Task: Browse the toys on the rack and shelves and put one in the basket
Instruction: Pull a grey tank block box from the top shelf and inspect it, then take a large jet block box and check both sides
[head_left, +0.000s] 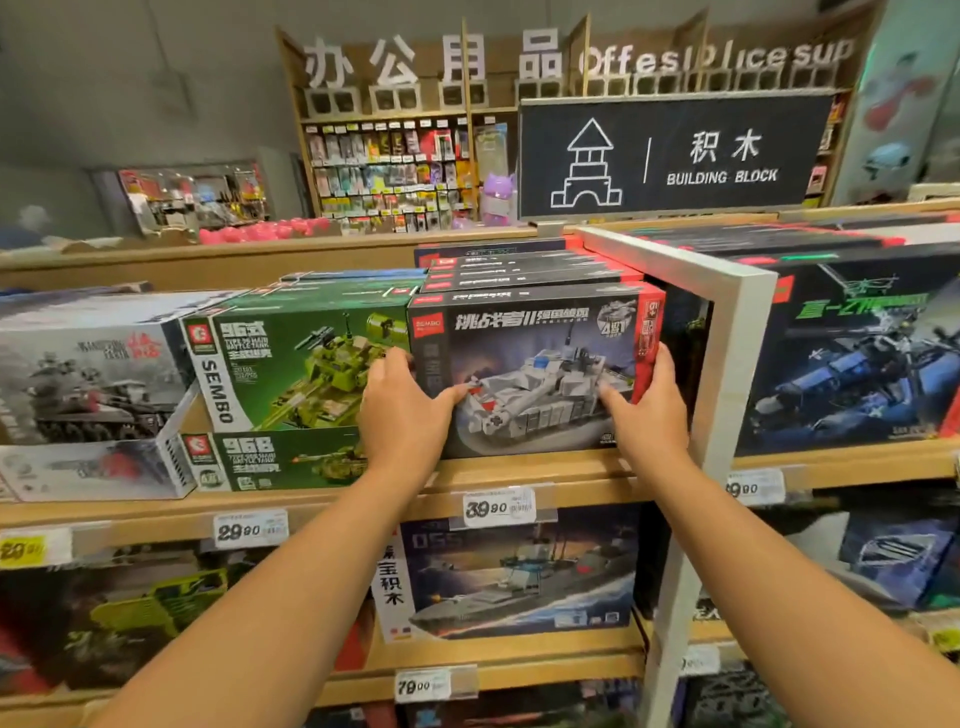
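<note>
Grey tank box stands upright on the wooden shelf, just left of a white post and touching a green tank box on its other side. The left hand grips its left edge, thumb across the front; the right hand grips its right edge likewise. A price tag hangs just below.

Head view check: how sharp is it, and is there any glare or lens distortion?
Head view: the grey tank box and both hands are sharp; the far stationery shelves and frame edges are soft; the white post bows from wide-angle distortion; lighting is even, with mild sheen on box tops.
</note>
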